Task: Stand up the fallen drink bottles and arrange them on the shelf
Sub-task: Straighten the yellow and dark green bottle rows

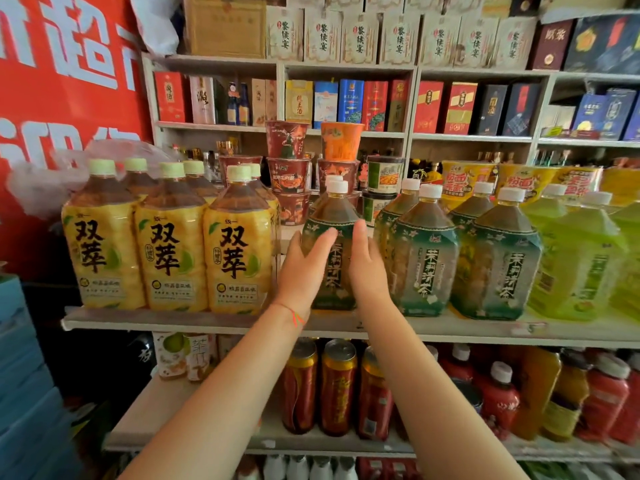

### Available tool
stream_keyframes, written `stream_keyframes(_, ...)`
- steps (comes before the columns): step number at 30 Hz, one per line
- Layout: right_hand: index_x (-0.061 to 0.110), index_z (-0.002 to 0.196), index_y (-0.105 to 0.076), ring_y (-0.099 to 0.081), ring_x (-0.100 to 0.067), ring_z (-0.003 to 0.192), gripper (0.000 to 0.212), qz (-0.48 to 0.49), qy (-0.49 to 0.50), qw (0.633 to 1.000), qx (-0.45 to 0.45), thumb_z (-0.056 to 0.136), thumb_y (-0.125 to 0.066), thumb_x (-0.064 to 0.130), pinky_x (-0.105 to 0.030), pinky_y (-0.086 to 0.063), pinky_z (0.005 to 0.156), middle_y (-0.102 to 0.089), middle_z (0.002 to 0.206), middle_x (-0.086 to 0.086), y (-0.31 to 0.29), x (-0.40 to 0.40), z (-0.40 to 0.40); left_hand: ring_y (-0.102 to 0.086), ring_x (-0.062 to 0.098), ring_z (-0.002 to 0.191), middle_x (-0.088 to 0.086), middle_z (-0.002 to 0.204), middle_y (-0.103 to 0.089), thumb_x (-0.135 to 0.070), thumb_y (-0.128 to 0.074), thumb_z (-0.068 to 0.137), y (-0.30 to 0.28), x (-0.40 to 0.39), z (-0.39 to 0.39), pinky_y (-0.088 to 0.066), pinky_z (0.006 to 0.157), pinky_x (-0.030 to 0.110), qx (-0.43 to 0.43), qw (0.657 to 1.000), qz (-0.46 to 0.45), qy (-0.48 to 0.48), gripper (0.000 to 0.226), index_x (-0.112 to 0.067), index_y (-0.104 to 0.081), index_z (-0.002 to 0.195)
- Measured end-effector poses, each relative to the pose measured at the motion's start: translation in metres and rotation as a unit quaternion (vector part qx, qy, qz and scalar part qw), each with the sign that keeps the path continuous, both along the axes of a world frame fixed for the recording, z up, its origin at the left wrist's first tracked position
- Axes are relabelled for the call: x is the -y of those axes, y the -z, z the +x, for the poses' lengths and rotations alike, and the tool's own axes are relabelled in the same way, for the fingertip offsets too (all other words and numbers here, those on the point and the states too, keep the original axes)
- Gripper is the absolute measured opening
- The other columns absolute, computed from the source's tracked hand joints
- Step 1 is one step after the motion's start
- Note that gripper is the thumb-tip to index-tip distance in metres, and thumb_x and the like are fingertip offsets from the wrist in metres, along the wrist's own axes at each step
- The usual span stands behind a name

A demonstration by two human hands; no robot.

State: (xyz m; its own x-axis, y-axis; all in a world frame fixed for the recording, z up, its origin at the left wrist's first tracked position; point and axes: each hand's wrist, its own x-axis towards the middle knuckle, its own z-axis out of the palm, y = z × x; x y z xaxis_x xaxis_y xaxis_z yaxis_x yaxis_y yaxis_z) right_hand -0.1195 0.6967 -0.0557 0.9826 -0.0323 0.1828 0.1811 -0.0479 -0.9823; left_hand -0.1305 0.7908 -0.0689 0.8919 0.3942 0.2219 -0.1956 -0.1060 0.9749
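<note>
A green-labelled tea bottle [333, 220] with a white cap stands upright on the shelf board [166, 318], in the gap between the yellow bottles and the other green ones. My left hand [304, 268] lies against its left side with fingers straight. My right hand [367, 268] lies flat against its right side. Both hands cover much of its label. To the left stand three yellow-labelled bottles [239, 244] with pale green caps, upright. To the right stand more green-labelled bottles [422, 251], then lime-green ones [581, 258], all upright.
Stacked instant-noodle cups [289, 168] stand behind the bottle. Boxed liquor [349, 102] fills the upper shelves. The lower shelf holds red and gold cans [337, 386] and red bottles [498, 393]. A red banner [62, 81] hangs at left, blue crates [24, 375] below it.
</note>
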Motion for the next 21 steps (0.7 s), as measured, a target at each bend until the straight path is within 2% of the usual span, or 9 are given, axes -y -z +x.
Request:
stream_keyframes(3, 0.025, 0.15, -0.043, -0.039, -0.028, 0.143, 0.084, 0.063, -0.02, 0.996, -0.065, 0.088, -0.031, 0.081, -0.046, -0.027, 0.12, -0.046, 0.153, -0.003, -0.009, 0.005, 0.006, -0.05, 0.018, 0.135, -0.008, 0.145, -0.055, -0.101, -0.053, 0.051, -0.01, -0.006, 0.012, -0.041, 0.112, 0.05, -0.012, 0.998, -0.036, 0.04, 0.116, -0.037, -0.045, 0.147)
stream_keyframes(7, 0.027, 0.147, -0.048, -0.043, -0.025, 0.139, 0.083, 0.097, -0.051, 0.99, -0.084, 0.086, -0.038, 0.082, -0.048, -0.028, 0.12, -0.051, 0.149, -0.002, -0.01, 0.006, 0.008, -0.063, 0.012, 0.116, -0.01, 0.122, -0.069, -0.079, -0.055, 0.081, -0.018, 0.0, 0.004, -0.052, 0.099, 0.039, 0.001, 0.997, -0.037, 0.073, 0.066, -0.037, -0.06, 0.132)
stream_keyframes(9, 0.029, 0.142, -0.053, -0.048, -0.023, 0.135, 0.088, 0.085, -0.049, 0.993, -0.073, 0.077, -0.04, 0.088, -0.048, -0.033, 0.117, -0.056, 0.143, 0.001, -0.008, 0.006, 0.004, -0.068, 0.002, 0.101, -0.016, 0.109, -0.073, -0.067, -0.055, 0.09, -0.018, 0.004, -0.004, -0.056, 0.078, 0.023, 0.017, 0.996, -0.04, 0.076, 0.046, -0.038, -0.062, 0.125)
stream_keyframes(11, 0.032, 0.142, -0.053, -0.05, -0.023, 0.133, 0.099, 0.077, -0.047, 0.993, -0.072, 0.065, -0.04, 0.093, -0.049, -0.035, 0.116, -0.058, 0.141, 0.002, -0.004, 0.007, 0.001, -0.065, -0.011, 0.083, -0.027, 0.093, -0.07, -0.06, -0.056, 0.094, -0.018, 0.009, -0.015, -0.049, 0.061, 0.01, 0.026, 0.996, -0.04, 0.074, 0.024, -0.043, -0.063, 0.11)
stream_keyframes(13, 0.032, 0.142, -0.052, -0.053, -0.021, 0.125, 0.09, 0.066, -0.048, 0.995, -0.062, 0.074, -0.038, 0.089, -0.048, -0.036, 0.114, -0.061, 0.134, 0.003, -0.002, 0.011, -0.001, -0.054, -0.015, 0.081, -0.033, 0.09, -0.06, -0.058, -0.057, 0.094, -0.018, 0.013, -0.026, -0.041, 0.061, 0.009, 0.026, 0.997, -0.032, 0.064, 0.016, -0.045, -0.058, 0.103)
stream_keyframes(15, 0.033, 0.135, -0.055, -0.057, -0.015, 0.111, 0.076, 0.065, -0.053, 0.995, -0.054, 0.083, -0.036, 0.085, -0.045, -0.039, 0.11, -0.064, 0.115, 0.008, 0.002, 0.012, -0.001, -0.05, -0.013, 0.088, -0.031, 0.097, -0.055, -0.058, -0.06, 0.093, -0.017, 0.014, -0.034, -0.038, 0.066, 0.013, 0.031, 0.997, -0.038, 0.055, 0.026, -0.042, -0.055, 0.112)
stream_keyframes(16, 0.033, 0.129, -0.057, -0.058, -0.015, 0.108, 0.076, 0.06, -0.06, 0.995, -0.056, 0.08, -0.036, 0.087, -0.044, -0.041, 0.109, -0.066, 0.113, 0.009, 0.003, 0.012, -0.005, -0.053, -0.01, 0.094, -0.028, 0.102, -0.059, -0.059, -0.061, 0.091, -0.015, 0.012, -0.036, -0.041, 0.07, 0.015, 0.032, 0.997, -0.044, 0.051, 0.032, -0.039, -0.057, 0.116)
stream_keyframes(19, 0.035, 0.135, -0.058, -0.061, -0.019, 0.116, 0.094, 0.058, -0.072, 0.994, -0.064, 0.065, -0.037, 0.093, -0.048, -0.043, 0.109, -0.069, 0.122, 0.005, 0.005, 0.007, -0.009, -0.066, -0.001, 0.102, -0.018, 0.109, -0.072, -0.058, -0.061, 0.092, -0.019, 0.004, -0.046, -0.052, 0.076, 0.02, 0.026, 0.995, -0.058, 0.071, 0.036, -0.036, -0.064, 0.12)
stream_keyframes(21, 0.035, 0.137, -0.056, -0.057, -0.019, 0.121, 0.087, 0.061, -0.078, 0.993, -0.07, 0.073, -0.036, 0.09, -0.049, -0.04, 0.111, -0.065, 0.127, 0.007, 0.004, 0.007, -0.01, -0.067, -0.004, 0.1, -0.017, 0.109, -0.072, -0.046, -0.062, 0.095, -0.018, 0.0, -0.05, -0.053, 0.076, 0.018, 0.03, 0.996, -0.022, 0.075, 0.028, -0.035, -0.064, 0.12)
